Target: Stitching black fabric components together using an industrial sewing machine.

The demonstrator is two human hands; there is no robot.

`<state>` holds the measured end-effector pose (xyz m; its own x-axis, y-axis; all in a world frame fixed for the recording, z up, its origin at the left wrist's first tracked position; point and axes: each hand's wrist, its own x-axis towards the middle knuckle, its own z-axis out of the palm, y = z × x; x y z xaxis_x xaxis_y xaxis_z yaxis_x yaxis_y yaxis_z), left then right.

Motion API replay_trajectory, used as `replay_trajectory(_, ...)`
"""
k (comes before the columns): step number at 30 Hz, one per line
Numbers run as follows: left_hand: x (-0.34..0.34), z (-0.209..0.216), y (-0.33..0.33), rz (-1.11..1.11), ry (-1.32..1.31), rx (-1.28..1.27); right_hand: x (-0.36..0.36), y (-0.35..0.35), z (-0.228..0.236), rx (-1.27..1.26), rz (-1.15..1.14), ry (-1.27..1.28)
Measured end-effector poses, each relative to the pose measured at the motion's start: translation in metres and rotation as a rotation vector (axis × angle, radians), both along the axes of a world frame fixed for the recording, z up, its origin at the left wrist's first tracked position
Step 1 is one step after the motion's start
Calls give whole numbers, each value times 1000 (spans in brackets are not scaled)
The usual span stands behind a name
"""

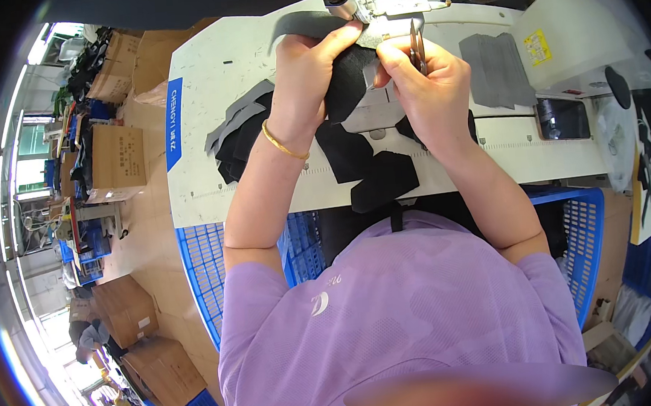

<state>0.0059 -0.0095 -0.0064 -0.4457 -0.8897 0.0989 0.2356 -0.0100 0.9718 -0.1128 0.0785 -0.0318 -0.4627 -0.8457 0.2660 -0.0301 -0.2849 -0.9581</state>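
Note:
My left hand (315, 72), with a gold bangle at the wrist, grips a black fabric piece (349, 81) and holds it at the needle area of a sewing machine (361, 4). My right hand (426, 83) pinches the same fabric's right side and holds small thread snips (416, 46), blades pointing away from me. A chain of joined black fabric pieces (372, 171) hangs from the held piece down over the front edge of the white sewing table (205, 106).
A stack of grey and black cut pieces (238, 126) lies on the table left of my hands; a grey stack (496, 69) lies to the right. A blue plastic crate (202, 272) stands below the table. Cardboard boxes (117, 156) line the floor at left.

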Motion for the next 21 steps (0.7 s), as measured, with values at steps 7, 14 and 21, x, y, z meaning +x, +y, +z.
replay_trajectory(7,10,5,-6,-122,-54,69,4,-1,0,-22,6,-39)
replay_trajectory(14,10,-4,-22,-153,44,23,7,-3,1,-20,1,-61)
replay_trajectory(21,8,-3,-34,-157,-85,-19,7,1,-3,11,45,-74)
